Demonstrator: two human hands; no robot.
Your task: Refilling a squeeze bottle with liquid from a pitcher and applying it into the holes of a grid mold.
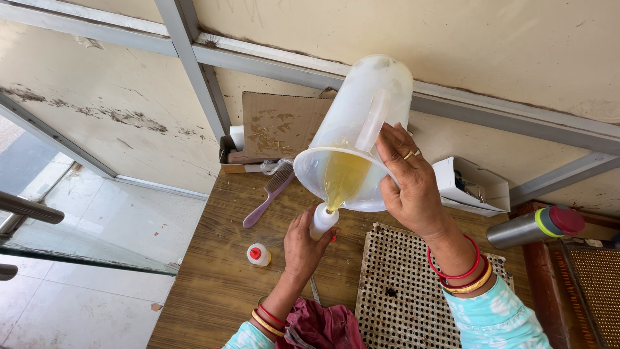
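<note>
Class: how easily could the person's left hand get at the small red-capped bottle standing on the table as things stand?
Probably not at once. The way to the red-capped bottle looks open and it stands near, but the left hand is wrapped around the white bottle under the tilted jug.

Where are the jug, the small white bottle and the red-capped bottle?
Jug [361, 110]: head view, on its translucent wall.
Small white bottle [322, 222]: head view, on its neck.
Red-capped bottle [258, 255]: head view, on its cap.
</note>
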